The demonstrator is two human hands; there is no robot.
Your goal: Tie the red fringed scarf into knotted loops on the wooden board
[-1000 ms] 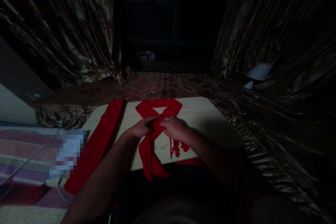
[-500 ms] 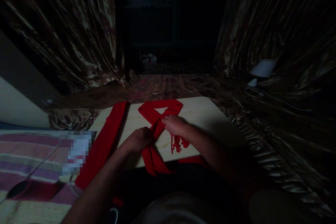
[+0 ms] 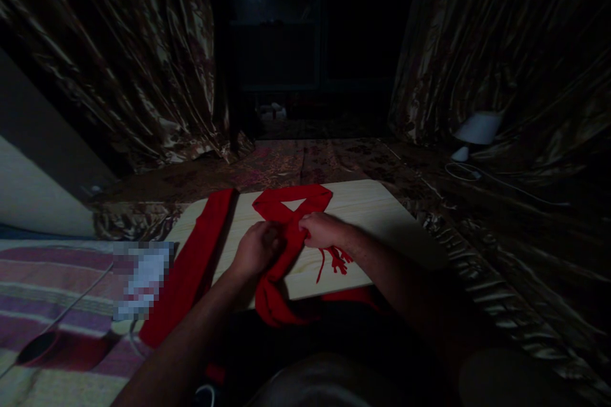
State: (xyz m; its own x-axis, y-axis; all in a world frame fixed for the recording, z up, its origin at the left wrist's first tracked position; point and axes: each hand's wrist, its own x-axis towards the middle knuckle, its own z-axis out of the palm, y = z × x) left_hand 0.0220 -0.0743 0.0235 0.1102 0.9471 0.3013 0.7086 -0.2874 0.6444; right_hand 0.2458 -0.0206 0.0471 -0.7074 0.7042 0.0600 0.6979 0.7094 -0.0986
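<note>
A red scarf [image 3: 290, 250] lies in a loop on a pale wooden table [image 3: 370, 203], its two lengths crossing below a triangular gap. One end hangs over the near edge. The fringe [image 3: 338, 262] shows under my right wrist. At the crossing, my right hand [image 3: 322, 229] pinches the fabric from the right. My left hand [image 3: 258, 248] is curled at the scarf's left edge, a little lower; its fingertips are partly hidden in shadow and cloth. Another long red knitted piece [image 3: 200, 251] lies flat along the table's left side and hangs off toward me.
Striped bedding [image 3: 62, 286] lies at left, with a cable and a dark round object [image 3: 37, 348] on it. A small white lamp [image 3: 478, 128] with its cord stands at the far right. Patterned curtains [image 3: 176, 63] hang on both sides of a dark window.
My left hand has moved up and slightly left, and the scarf below the crossing has spread wider and flatter. My right hand has stayed near the crossing, shifting slightly.
</note>
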